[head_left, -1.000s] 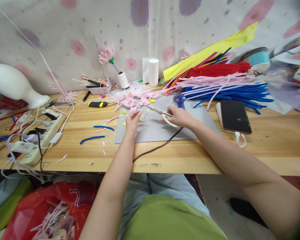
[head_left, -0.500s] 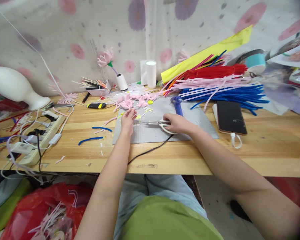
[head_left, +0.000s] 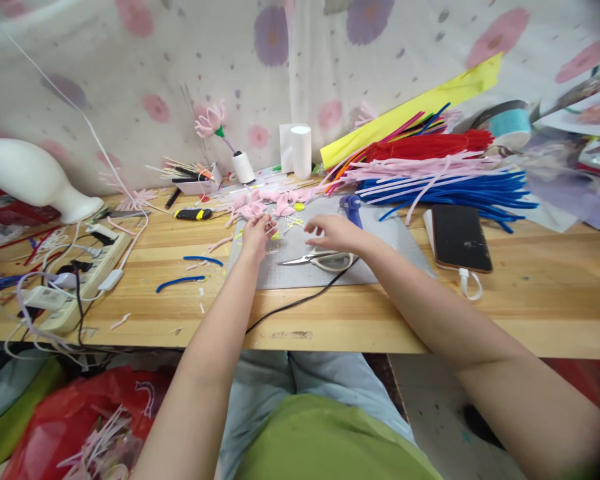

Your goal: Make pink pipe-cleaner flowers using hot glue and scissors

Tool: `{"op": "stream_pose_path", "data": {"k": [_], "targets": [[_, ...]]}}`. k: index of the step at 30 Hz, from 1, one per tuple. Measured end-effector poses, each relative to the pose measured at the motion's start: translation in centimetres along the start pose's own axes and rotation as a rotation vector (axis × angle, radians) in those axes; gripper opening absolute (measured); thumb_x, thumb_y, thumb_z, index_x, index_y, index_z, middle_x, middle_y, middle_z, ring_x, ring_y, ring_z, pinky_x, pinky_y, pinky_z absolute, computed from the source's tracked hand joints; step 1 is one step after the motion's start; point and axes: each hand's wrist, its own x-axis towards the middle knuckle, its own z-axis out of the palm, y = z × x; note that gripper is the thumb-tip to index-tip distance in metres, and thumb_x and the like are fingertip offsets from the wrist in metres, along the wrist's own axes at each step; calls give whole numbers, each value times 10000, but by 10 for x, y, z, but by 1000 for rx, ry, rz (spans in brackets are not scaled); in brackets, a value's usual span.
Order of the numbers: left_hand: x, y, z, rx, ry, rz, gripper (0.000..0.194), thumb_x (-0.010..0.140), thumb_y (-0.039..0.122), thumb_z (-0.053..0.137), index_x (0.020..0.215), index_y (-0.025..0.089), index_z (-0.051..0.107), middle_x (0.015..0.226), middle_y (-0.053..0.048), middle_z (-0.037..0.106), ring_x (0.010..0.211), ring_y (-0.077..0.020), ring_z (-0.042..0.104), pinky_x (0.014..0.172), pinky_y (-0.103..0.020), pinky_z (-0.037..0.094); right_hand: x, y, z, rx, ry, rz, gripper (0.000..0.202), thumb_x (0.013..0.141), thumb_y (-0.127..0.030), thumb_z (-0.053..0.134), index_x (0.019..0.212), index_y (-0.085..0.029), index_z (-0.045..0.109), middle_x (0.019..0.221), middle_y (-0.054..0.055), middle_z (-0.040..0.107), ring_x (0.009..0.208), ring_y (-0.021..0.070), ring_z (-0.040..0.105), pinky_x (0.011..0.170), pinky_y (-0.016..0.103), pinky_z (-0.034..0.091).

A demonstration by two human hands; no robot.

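Head camera: right hand (head_left: 336, 233) half-open, empty, scissors (head_left: 311, 258) below, glue gun (head_left: 351, 208) behind; left hand (head_left: 256, 237) pinching a tiny piece (head_left: 271, 228).

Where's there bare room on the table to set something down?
Best: the table right of and in front of the phone. Smaller: between power strip and blue pipe cleaner pieces. Crowded: back edge, under pipe cleaner bundles; mat centre, with scissors and both hands over it.
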Motion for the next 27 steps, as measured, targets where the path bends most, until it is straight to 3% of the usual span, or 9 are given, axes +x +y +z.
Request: {"op": "stream_pose_path", "data": {"k": [4,7,9,14,21,27], "targets": [[-5,2,3,-35,24,-40,221,627,236,717,725,168,530,707,23,576,603,-62,564,652,-232,451,39,-6,26,353,43,24,422,749,-203,585,1164,-168,517,1129,62,629,732,96,591,695,239,453],[-8,3,4,-46,22,-53,216,634,218,710,731,163,525,684,34,577,587,-54,561,627,-212,450,62,-8,46,448,-34,45,524,740,-106,546,1246,-178,432,1208,59,595,629,58,565,606,206,442],[-8,5,4,-49,20,-53,199,645,208,698,736,157,528,668,37,576,575,-48,558,616,-203,449,71,-11,52,417,-77,60,526,747,-119,555,1253,-180,423,1144,47,633,621,67,569,583,200,429],[-4,11,-4,-42,22,-33,189,645,206,693,735,152,536,673,32,593,567,-47,564,583,-187,443,73,-11,44,222,11,122,404,732,-120,609,1127,-173,543,912,28,699,805,124,613,705,219,425],[5,22,-23,5,155,31,181,638,212,689,706,162,529,603,58,552,426,-1,432,462,-131,365,67,14,31,493,56,268,271,754,-106,578,1020,-132,624,857,51,708,578,83,578,588,208,449],[7,17,-16,114,135,107,188,662,251,662,712,173,499,637,59,559,396,7,372,407,-130,290,67,19,27,130,154,188,289,755,-108,528,1008,-159,659,967,56,704,881,158,636,783,249,453]]}}
